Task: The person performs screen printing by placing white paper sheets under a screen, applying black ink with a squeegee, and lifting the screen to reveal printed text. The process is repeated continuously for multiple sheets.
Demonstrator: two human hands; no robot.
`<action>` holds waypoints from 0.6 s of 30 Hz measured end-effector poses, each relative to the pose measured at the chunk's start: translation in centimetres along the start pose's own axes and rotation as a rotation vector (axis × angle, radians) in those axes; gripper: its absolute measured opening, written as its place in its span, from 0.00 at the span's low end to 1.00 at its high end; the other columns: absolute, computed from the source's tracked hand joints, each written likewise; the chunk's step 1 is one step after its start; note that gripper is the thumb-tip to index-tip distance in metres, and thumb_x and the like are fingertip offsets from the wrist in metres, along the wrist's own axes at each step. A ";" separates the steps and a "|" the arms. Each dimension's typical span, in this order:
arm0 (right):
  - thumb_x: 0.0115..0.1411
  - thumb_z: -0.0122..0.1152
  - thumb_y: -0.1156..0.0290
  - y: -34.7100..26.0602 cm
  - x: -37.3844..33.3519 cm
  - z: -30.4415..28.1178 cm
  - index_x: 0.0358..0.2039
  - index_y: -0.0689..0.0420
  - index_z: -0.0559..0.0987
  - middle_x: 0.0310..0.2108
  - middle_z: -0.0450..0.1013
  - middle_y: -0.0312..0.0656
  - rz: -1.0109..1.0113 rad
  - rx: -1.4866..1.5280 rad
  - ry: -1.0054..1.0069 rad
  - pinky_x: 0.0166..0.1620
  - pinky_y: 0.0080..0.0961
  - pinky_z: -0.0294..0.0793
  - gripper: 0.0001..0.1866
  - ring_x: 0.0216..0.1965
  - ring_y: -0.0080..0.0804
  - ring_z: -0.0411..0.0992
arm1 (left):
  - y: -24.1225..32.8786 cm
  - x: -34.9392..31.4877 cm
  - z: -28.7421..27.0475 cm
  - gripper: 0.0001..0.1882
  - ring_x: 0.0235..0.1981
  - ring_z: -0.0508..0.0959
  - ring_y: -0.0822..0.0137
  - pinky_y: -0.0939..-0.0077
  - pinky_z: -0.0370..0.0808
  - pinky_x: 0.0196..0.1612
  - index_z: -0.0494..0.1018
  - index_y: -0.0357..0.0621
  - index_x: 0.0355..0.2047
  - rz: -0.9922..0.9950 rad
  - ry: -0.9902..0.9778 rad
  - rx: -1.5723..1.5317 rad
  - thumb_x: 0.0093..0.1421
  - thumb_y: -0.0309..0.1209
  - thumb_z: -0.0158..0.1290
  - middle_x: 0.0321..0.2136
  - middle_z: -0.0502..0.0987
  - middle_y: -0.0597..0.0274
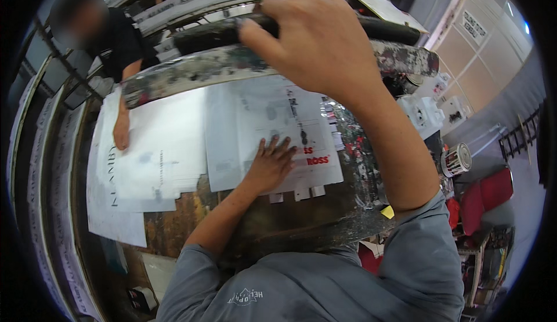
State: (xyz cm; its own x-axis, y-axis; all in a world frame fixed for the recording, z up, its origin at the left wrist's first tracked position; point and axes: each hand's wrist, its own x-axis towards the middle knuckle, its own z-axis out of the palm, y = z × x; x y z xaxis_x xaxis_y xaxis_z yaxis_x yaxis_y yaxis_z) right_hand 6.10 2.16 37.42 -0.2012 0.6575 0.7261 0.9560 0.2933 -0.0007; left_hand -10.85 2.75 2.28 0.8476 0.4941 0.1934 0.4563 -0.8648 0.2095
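My left hand (271,162) lies flat with fingers spread on a whitish, translucent sheet (238,125) printed with dark and red marks. It presses near the sheet's lower middle, beside the red print. My right hand (316,40) is raised over the far edge of the table, its fingers bent over a long dark bar (209,36) and its thumb on the near side. Just below that bar runs a paint-stained beam (191,67). To the left, a stack of white printed sheets (151,148) overlaps the table edge, and a co-worker's hand (121,127) rests on it.
The stained worktable (261,229) shows below the sheets. A co-worker in dark clothing (125,38) stands at the far left. Racks (46,206) of printed sheets line the left side and the back. On the right are a paint can (456,159), plastic containers (420,113) and a red chair (487,197).
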 end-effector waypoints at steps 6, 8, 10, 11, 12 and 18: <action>0.69 0.52 0.51 2.0 1.3 -3.0 0.28 0.66 0.84 0.25 0.80 0.56 -0.152 0.218 -0.156 0.42 0.50 0.77 0.29 0.29 0.55 0.81 | 6.1 3.9 3.8 0.29 0.76 0.59 0.36 0.30 0.50 0.77 0.72 0.50 0.70 0.050 0.020 -0.089 0.77 0.51 0.47 0.74 0.64 0.50; 0.69 0.51 0.50 2.1 1.5 -3.3 0.27 0.66 0.84 0.25 0.80 0.57 -0.128 0.149 -0.121 0.42 0.51 0.78 0.29 0.30 0.55 0.81 | 7.3 5.0 4.0 0.28 0.75 0.61 0.36 0.30 0.52 0.76 0.76 0.48 0.66 0.092 0.161 -0.110 0.76 0.52 0.49 0.71 0.69 0.50; 0.69 0.51 0.50 1.9 1.5 -3.1 0.27 0.66 0.84 0.25 0.81 0.57 -0.100 0.086 -0.098 0.42 0.51 0.78 0.30 0.30 0.55 0.81 | 7.9 5.6 3.5 0.28 0.75 0.62 0.38 0.33 0.55 0.76 0.76 0.46 0.65 0.088 0.173 -0.128 0.75 0.50 0.53 0.71 0.69 0.50; 0.69 0.50 0.50 1.7 1.5 -2.8 0.27 0.67 0.84 0.25 0.81 0.58 -0.086 0.071 -0.094 0.43 0.51 0.78 0.30 0.31 0.55 0.81 | 7.9 5.5 3.0 0.28 0.75 0.62 0.39 0.35 0.56 0.76 0.76 0.45 0.65 0.116 0.129 -0.123 0.74 0.49 0.55 0.71 0.68 0.50; 0.69 0.50 0.50 1.6 1.5 -2.5 0.27 0.67 0.84 0.26 0.81 0.58 -0.072 0.055 -0.092 0.43 0.51 0.79 0.31 0.31 0.55 0.81 | 7.5 4.9 2.3 0.27 0.75 0.63 0.40 0.36 0.56 0.76 0.76 0.43 0.64 0.071 0.214 -0.156 0.73 0.48 0.56 0.70 0.69 0.49; 0.70 0.48 0.49 0.0 1.1 -2.8 0.25 0.68 0.84 0.27 0.81 0.60 0.067 -0.017 -0.142 0.44 0.51 0.80 0.33 0.33 0.56 0.82 | 1.3 -5.3 -2.6 0.31 0.75 0.63 0.38 0.39 0.50 0.79 0.74 0.41 0.68 -0.453 0.311 -0.231 0.71 0.46 0.59 0.73 0.68 0.43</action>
State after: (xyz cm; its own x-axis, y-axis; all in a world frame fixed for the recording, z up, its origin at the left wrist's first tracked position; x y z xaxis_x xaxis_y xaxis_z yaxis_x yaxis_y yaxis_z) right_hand 6.45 0.90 40.13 -0.1640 0.7671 0.6202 0.9715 0.2347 -0.0334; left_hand -15.46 -0.76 3.98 0.4471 0.8425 0.3004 0.6538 -0.5371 0.5330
